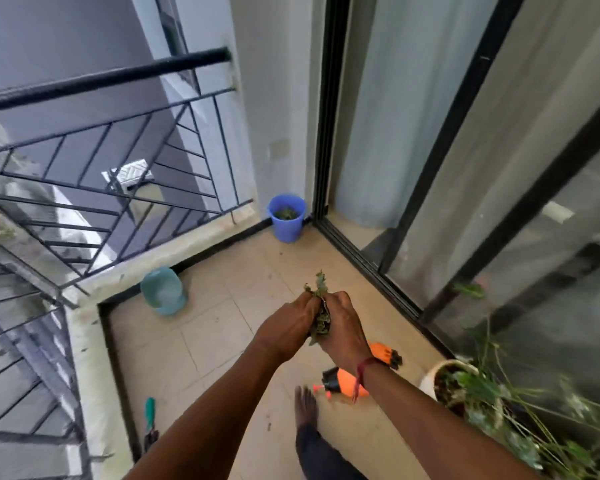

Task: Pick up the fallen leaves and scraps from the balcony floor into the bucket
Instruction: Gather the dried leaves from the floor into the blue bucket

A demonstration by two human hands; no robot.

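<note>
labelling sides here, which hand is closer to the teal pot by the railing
Left. The left hand grips the leaves on the side toward the teal pot; the right hand grips the same leaves just beyond it, farther from the pot.

Light: soft, even daylight from the open side beyond the railing point(101, 79); bright overall, no hard sun.
Shadows: faint and diffuse on the balcony floor point(215, 341), slightly darker along the kerb.
Glare: milky reflections across the sliding glass door point(492, 209) (one washed-out white patch on its right pane).
Blur: motion smear on the railing bars at left and on the potted plant point(478, 389) at lower right. The centre is sharper, so the leaves point(319, 289) and the bucket point(287, 216) stay legible.
Distortion: wide-angle bowing; straight frames lean and curve toward the edges.
Compression: general softness.
</note>
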